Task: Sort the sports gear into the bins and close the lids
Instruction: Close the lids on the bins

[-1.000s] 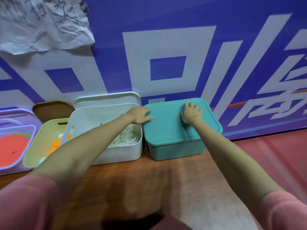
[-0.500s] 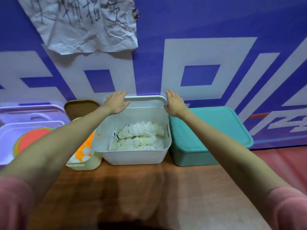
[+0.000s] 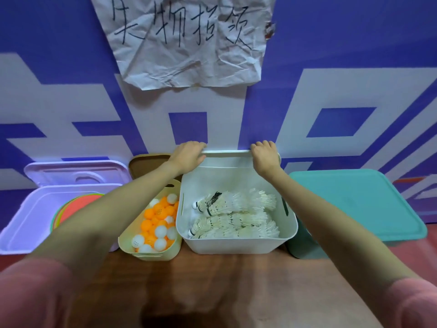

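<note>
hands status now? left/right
Left hand: grips the white plastic lid behind the white shuttlecock bin.
Right hand: grips the same lid.

A blue wall banner (image 3: 354, 43) with large pale lavender-white block shapes fills the background. A crumpled sheet of white paper (image 3: 189, 41) with black handwritten characters hangs high on the banner, near its middle. Below the banner lies a brown wood-grain tabletop (image 3: 236, 292). At the banner's lower right a strip of reddish surface (image 3: 416, 256) shows.
</note>
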Demonstrator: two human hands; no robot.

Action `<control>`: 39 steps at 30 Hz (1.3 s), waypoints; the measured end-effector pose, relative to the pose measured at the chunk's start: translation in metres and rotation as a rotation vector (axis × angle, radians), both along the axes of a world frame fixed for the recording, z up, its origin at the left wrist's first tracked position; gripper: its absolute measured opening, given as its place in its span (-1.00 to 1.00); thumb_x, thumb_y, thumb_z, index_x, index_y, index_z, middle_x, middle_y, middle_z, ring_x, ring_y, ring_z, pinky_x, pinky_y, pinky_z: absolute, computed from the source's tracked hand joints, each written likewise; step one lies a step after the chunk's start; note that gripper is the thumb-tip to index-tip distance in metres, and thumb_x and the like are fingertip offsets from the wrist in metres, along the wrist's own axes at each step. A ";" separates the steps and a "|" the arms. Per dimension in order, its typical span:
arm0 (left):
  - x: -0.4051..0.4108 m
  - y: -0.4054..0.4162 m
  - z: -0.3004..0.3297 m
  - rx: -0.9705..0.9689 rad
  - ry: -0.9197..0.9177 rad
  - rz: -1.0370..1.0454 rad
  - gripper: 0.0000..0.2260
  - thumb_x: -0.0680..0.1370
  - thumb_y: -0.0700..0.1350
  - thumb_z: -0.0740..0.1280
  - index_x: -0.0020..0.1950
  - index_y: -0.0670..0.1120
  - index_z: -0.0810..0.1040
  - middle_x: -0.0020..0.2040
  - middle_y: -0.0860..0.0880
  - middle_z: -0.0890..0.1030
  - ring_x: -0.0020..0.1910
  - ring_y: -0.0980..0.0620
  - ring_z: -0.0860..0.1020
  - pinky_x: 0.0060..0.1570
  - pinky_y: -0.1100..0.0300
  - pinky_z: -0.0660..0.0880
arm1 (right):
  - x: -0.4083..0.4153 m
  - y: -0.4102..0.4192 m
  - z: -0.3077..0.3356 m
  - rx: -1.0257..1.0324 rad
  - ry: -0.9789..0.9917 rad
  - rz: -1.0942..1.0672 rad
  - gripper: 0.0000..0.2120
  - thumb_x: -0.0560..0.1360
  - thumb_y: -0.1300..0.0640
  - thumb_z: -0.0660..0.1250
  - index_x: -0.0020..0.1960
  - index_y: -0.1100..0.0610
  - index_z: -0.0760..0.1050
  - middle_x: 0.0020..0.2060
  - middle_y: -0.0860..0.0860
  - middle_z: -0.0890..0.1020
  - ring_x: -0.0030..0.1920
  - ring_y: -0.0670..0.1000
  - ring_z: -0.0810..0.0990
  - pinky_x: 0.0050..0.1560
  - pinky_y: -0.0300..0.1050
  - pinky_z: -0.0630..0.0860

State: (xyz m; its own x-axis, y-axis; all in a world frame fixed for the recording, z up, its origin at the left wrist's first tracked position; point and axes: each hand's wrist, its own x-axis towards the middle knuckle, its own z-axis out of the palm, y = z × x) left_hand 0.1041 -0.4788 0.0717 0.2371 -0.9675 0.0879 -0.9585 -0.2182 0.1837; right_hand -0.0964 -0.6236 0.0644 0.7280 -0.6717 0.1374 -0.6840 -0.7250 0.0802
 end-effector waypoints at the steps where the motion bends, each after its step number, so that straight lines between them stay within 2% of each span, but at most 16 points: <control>1: 0.002 -0.001 -0.004 0.011 -0.003 -0.013 -0.67 0.60 -0.09 0.25 0.33 -0.16 0.43 0.22 -0.14 0.54 0.21 -0.14 0.50 0.15 0.00 0.44 | 0.000 0.002 -0.004 -0.003 0.015 -0.011 -0.73 0.42 0.39 0.24 0.11 0.22 0.45 0.06 0.14 0.51 0.09 0.17 0.45 0.18 -0.04 0.28; 5: 0.002 -0.003 -0.015 0.030 -0.060 -0.035 -0.79 0.58 -0.11 0.27 0.18 -0.16 0.44 0.11 -0.15 0.46 0.12 -0.14 0.43 0.07 -0.03 0.44 | 0.003 0.008 -0.009 -0.040 0.063 -0.028 -0.72 0.41 0.38 0.31 0.10 0.21 0.49 0.07 0.12 0.46 0.08 0.15 0.42 0.10 -0.05 0.31; 8: -0.005 -0.004 -0.018 0.045 -0.172 -0.017 -0.86 0.55 -0.32 0.25 0.09 -0.20 0.46 0.05 -0.15 0.42 0.07 -0.14 0.40 -0.01 -0.01 0.46 | 0.004 0.011 -0.002 -0.056 0.121 -0.028 -0.78 0.43 0.36 0.34 0.06 0.22 0.55 0.04 0.11 0.48 0.05 0.13 0.43 0.02 -0.06 0.34; 10: -0.008 -0.004 -0.014 0.019 -0.210 0.022 -0.79 0.49 -0.43 0.24 0.04 -0.20 0.49 0.03 -0.14 0.43 0.03 -0.12 0.40 -0.05 0.04 0.46 | 0.002 0.014 0.004 -0.083 0.118 -0.029 -0.80 0.44 0.34 0.35 0.05 0.22 0.57 0.02 0.11 0.49 0.01 0.11 0.43 0.00 -0.07 0.35; 12: -0.006 -0.004 -0.007 -0.034 -0.182 0.045 -0.80 0.52 -0.38 0.27 0.09 -0.18 0.52 0.07 -0.13 0.46 0.05 -0.12 0.42 -0.04 0.05 0.46 | -0.001 0.017 0.009 -0.119 0.083 -0.013 -0.82 0.46 0.32 0.34 0.06 0.23 0.57 0.01 0.10 0.49 -0.03 0.10 0.42 -0.04 -0.07 0.36; 15: -0.002 0.000 0.005 -0.047 -0.036 -0.017 -0.74 0.62 -0.16 0.23 0.30 -0.15 0.47 0.22 -0.14 0.51 0.19 -0.13 0.47 0.11 0.00 0.46 | -0.010 0.019 0.023 -0.140 0.006 0.029 -0.82 0.46 0.35 0.29 0.05 0.26 0.56 -0.01 0.13 0.48 -0.07 0.13 0.43 -0.08 -0.04 0.35; 17: -0.004 0.010 0.011 -0.030 0.017 -0.074 -0.67 0.64 -0.05 0.18 0.37 -0.14 0.41 0.26 -0.13 0.53 0.21 -0.13 0.49 0.13 -0.03 0.47 | -0.020 0.021 0.033 -0.165 -0.111 0.038 -0.85 0.42 0.40 0.30 -0.04 0.29 0.57 -0.07 0.16 0.49 -0.13 0.15 0.45 -0.22 -0.04 0.29; 19: -0.006 0.020 0.014 -0.090 0.046 -0.097 -0.70 0.65 -0.08 0.16 0.35 -0.13 0.43 0.22 -0.13 0.56 0.16 -0.13 0.52 0.08 -0.05 0.49 | -0.033 0.028 0.041 -0.204 -0.246 0.057 -0.91 0.35 0.45 0.37 -0.19 0.31 0.56 -0.18 0.17 0.51 -0.27 0.15 0.45 -0.33 -0.13 0.22; 21: -0.009 0.029 0.020 -0.166 0.071 -0.101 -0.75 0.65 -0.15 0.15 0.29 -0.12 0.47 0.15 -0.11 0.58 0.09 -0.12 0.54 0.03 -0.06 0.50 | -0.044 0.038 0.047 -0.261 -0.341 0.089 -0.89 0.32 0.44 0.43 -0.26 0.29 0.55 -0.26 0.14 0.51 -0.36 0.12 0.43 -0.38 -0.20 0.19; 25: -0.020 0.052 0.032 -0.265 0.056 -0.157 -0.77 0.64 -0.18 0.16 0.26 -0.08 0.49 0.12 -0.07 0.60 0.08 -0.07 0.54 0.02 0.02 0.50 | -0.065 0.055 0.054 -0.358 -0.489 0.159 -0.89 0.34 0.42 0.42 -0.26 0.27 0.54 -0.28 0.14 0.52 -0.39 0.14 0.47 -0.41 -0.21 0.17; 28: -0.035 0.076 0.036 -0.287 0.053 -0.191 -0.76 0.65 -0.14 0.16 0.29 -0.09 0.49 0.16 -0.07 0.60 0.12 -0.07 0.54 0.03 0.02 0.48 | -0.081 0.063 0.048 -0.388 -0.577 0.219 -0.92 0.41 0.38 0.39 -0.21 0.25 0.55 -0.28 0.14 0.51 -0.36 0.13 0.45 -0.46 -0.14 0.29; 30: -0.044 0.092 0.034 -0.291 0.050 -0.204 -0.75 0.64 -0.15 0.19 0.30 -0.11 0.49 0.20 -0.09 0.60 0.16 -0.11 0.55 0.06 0.00 0.49 | -0.092 0.070 0.040 -0.406 -0.618 0.276 -0.94 0.45 0.35 0.36 -0.19 0.25 0.56 -0.27 0.14 0.50 -0.32 0.11 0.42 -0.40 -0.06 0.35; 32: -0.049 0.106 0.026 -0.297 0.042 -0.217 -0.75 0.63 -0.17 0.22 0.29 -0.13 0.51 0.19 -0.10 0.61 0.15 -0.12 0.56 0.06 -0.01 0.50 | -0.103 0.082 0.029 -0.416 -0.640 0.337 -0.95 0.47 0.34 0.35 -0.17 0.26 0.56 -0.25 0.15 0.51 -0.27 0.11 0.40 -0.31 -0.05 0.32; 34: -0.052 0.121 0.015 -0.283 0.030 -0.226 -0.73 0.62 -0.11 0.20 0.29 -0.11 0.53 0.18 -0.08 0.62 0.15 -0.11 0.57 0.06 0.00 0.51 | -0.113 0.096 0.013 -0.389 -0.631 0.375 -0.96 0.45 0.36 0.36 -0.18 0.28 0.54 -0.20 0.17 0.54 -0.22 0.12 0.40 -0.26 -0.03 0.34; 37: -0.062 0.140 -0.003 -0.231 0.043 -0.266 -0.60 0.60 0.05 0.11 0.29 -0.13 0.53 0.21 -0.07 0.61 0.19 -0.08 0.57 0.15 -0.02 0.51 | -0.127 0.112 -0.015 -0.223 -0.562 0.377 -0.91 0.41 0.40 0.33 -0.10 0.29 0.50 0.01 0.23 0.57 -0.02 0.20 0.49 -0.04 0.04 0.44; 39: -0.071 0.149 -0.018 -0.203 0.010 -0.271 -0.58 0.59 0.05 0.09 0.30 -0.14 0.53 0.23 -0.08 0.60 0.21 -0.11 0.56 0.24 -0.10 0.43 | -0.135 0.120 -0.032 -0.111 -0.494 0.368 -0.78 0.38 0.41 0.29 0.02 0.29 0.48 0.18 0.26 0.52 0.14 0.22 0.45 0.15 0.05 0.38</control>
State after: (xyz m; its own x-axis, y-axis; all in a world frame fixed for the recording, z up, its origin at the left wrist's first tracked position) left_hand 0.0331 -0.3301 0.0539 -0.0244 -0.9585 0.2840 -0.9745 0.0862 0.2072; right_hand -0.2317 -0.5040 0.0320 0.7413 -0.3519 0.5715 -0.3669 -0.9255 -0.0940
